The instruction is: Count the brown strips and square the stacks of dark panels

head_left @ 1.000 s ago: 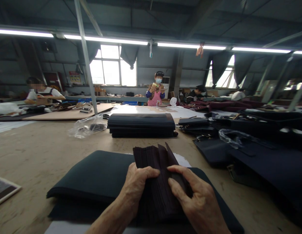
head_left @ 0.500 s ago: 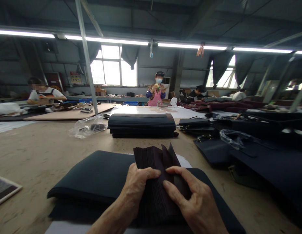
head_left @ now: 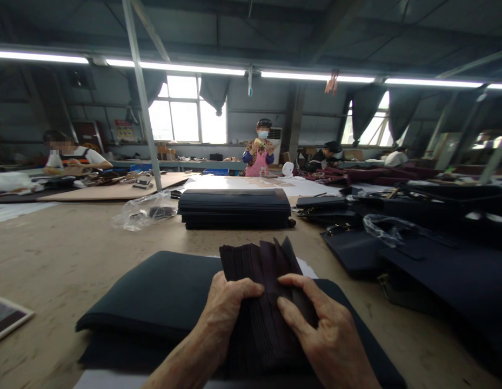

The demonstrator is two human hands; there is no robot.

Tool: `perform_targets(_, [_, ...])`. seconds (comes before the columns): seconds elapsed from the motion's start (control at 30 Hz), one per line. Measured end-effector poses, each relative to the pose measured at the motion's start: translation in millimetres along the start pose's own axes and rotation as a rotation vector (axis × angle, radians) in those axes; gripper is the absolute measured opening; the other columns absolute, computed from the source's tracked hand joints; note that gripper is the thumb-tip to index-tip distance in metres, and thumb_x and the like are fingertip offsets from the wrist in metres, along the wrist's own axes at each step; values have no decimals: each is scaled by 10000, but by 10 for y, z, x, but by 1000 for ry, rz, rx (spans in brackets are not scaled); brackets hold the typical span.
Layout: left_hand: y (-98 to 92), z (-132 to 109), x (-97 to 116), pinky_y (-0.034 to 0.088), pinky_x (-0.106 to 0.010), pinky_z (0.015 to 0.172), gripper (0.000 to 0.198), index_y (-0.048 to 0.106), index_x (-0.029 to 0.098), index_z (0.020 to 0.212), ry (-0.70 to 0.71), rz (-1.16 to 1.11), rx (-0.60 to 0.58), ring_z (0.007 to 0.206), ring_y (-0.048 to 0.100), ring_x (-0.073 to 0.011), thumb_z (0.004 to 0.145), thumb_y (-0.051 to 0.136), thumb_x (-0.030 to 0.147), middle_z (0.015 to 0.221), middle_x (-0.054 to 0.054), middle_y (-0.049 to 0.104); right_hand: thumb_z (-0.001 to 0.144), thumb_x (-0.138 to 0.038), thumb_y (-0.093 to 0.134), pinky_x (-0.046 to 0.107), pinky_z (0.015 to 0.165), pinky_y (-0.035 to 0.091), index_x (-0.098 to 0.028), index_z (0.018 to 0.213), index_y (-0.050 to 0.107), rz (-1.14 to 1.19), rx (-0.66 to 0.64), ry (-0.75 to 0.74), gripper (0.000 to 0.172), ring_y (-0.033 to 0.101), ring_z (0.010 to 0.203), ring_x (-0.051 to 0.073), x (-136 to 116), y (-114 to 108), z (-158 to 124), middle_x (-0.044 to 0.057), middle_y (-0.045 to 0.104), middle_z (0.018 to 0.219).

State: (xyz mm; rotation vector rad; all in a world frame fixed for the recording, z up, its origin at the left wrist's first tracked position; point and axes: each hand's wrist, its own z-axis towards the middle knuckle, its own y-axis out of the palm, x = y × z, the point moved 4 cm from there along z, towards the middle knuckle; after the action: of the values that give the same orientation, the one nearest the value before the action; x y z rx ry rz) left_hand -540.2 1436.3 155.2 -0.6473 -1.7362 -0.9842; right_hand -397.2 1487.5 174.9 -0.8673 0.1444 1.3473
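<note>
Now the stack (head_left: 254, 324) fans wider at one o'clock, separating more leaves (head_left: 270, 265), left hand (head_left: 223, 305) thumb-pressing, right hand (head_left: 330, 324) pinching them.

Left hand (head_left: 224, 305) gripping stack of dark pieces (head_left: 251, 313), thumb laid on it. Right hand (head_left: 326, 327) at stack's four o'clock, thumb and fingers on fanned leaves (head_left: 270, 265). From stack: dark green panels (head_left: 153, 292) at nine; clear plastic bag (head_left: 139, 210) at ten; navy pile (head_left: 234, 202) at twelve, on surface (head_left: 56, 243); dark bags (head_left: 441, 275) near three. Person in pink apron (head_left: 259, 161) farther off, twelve o'clock.
</note>
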Motion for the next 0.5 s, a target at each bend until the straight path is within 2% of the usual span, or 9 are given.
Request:
perform_targets(0.1, [6, -13, 3, 494, -314, 487, 239, 615, 96, 727, -3, -16, 14, 518, 569, -209, 509, 662, 181, 621, -89, 606, 821, -254, 468, 131, 734, 456, -310, 1014, 606, 43, -33, -12, 245, 598, 820, 81, 7, 1, 8, -84, 629, 938])
perform_targets(0.17, [8, -22, 5, 495, -315, 491, 237, 616, 96, 727, -1, -11, 29, 512, 566, -204, 513, 665, 186, 616, -86, 604, 847, -245, 426, 129, 708, 456, -308, 979, 630, 48, -58, -22, 252, 593, 828, 80, 4, 8, 7, -73, 625, 936])
perform_targets(0.33, [-8, -20, -9, 479, -300, 484, 307, 606, 116, 783, -22, -3, 64, 527, 571, -208, 501, 691, 205, 634, -77, 609, 845, -372, 519, 204, 716, 474, -290, 987, 605, -49, -90, -28, 185, 600, 840, 131, 2, 35, -19, -50, 628, 945])
perform_targets(0.5, [0, -12, 2, 477, -306, 488, 284, 619, 107, 775, -9, -3, 16, 538, 578, -215, 511, 678, 195, 652, -95, 620, 813, -336, 527, 198, 673, 475, -285, 950, 593, -68, -47, -45, 160, 609, 774, 121, -16, 32, -18, -68, 637, 882])
